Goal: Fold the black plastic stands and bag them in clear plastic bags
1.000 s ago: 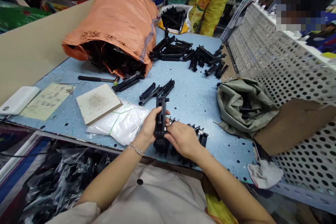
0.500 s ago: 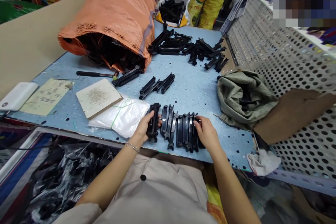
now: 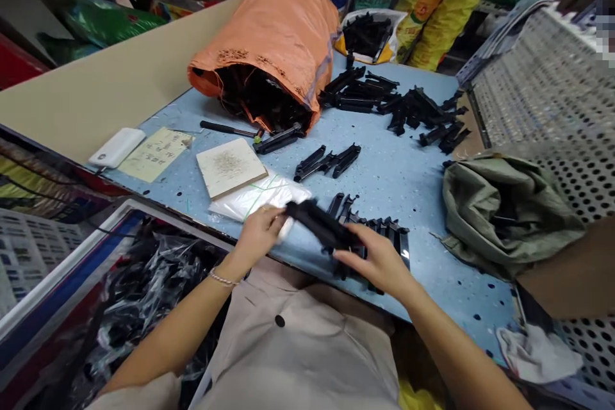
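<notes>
Both my hands hold one long black plastic part (image 3: 321,225) crosswise just above the blue table's (image 3: 394,173) near edge. My left hand (image 3: 259,230) grips its left end and my right hand (image 3: 377,262) is closed over its right end. Behind the right hand, a row of the same black parts (image 3: 384,230) stands side by side on the table. Under the left hand lies a bundle of clear plastic bags (image 3: 262,195).
An orange sack (image 3: 273,45) of black parts lies open at the back, with loose black parts (image 3: 398,106) beside it. A green cloth bag (image 3: 504,214) sits at right against a perforated metal panel (image 3: 552,109). A wooden block (image 3: 230,166), paper, white box (image 3: 116,147) and tool (image 3: 228,129) lie left.
My hands have left the row and now lift one black part crosswise between them. My view has swung to the left, so the table sits further right.
</notes>
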`<state>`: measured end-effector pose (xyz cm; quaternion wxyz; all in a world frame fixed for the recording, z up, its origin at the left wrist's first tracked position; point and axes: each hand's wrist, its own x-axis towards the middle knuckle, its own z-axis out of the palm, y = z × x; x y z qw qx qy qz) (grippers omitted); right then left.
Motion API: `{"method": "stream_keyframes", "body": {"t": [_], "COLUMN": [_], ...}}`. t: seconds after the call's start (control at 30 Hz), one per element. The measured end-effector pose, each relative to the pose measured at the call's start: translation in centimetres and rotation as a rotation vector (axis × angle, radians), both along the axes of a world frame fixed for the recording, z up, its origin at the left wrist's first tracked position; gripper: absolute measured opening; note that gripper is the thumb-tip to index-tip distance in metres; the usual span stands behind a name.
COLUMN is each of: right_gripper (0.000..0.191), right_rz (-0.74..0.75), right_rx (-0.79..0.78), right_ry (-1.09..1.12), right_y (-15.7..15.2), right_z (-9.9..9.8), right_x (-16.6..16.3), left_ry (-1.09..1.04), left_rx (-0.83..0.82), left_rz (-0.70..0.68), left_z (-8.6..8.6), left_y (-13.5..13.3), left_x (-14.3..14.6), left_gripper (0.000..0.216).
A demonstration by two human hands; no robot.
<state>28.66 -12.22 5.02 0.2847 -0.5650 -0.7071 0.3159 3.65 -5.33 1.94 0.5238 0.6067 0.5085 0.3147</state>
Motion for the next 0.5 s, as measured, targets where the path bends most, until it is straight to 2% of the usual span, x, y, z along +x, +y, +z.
{"method": "stream_keyframes", "body": {"t": [0.07, 0.13, 0.23, 0.3, 0.4, 0.5], "right_gripper": [0.047, 0.044, 0.038, 0.035, 0.033, 0.031], "right_rz": [-0.187, -0.276, -0.297, -0.297, -0.287, -0.237], "right_rx": [-0.132, -0.240, -0.351, -0.435, -0.552, -0.669], "right_ry": [0.287, 0.583, 0.901, 1.024, 1.147, 1.288], "right_y": [1.2, 2.3, 3.3, 3.5, 3.8, 4.4], "right_z": [-0.6, -1.1, -1.5, -1.6, -1.8, -1.8], "right_x": [-1.0, -2.4, -4.4, -5.2, -6.0, -7.0], "left_ry": [0.181, 0.258, 0.137, -0.040, -0.270, -0.365], "left_rx": [0.287, 0.347, 0.199, 0.003, -0.277, -0.323], "left_rz": [0.144, 0.161, 0.230, 0.243, 0.188, 0.253], "left_z": [-1.3, -2.3, -2.5, -2.1, -1.5, -1.5], "left_y": [1.1, 2.3, 4.1, 5.1, 5.7, 5.6], "left_x": [-0.1, -0.2, -1.0, -1.9, -3.2, -3.7], "left_gripper": [0.020, 0.011, 0.019, 0.027, 0.032, 0.036]}}
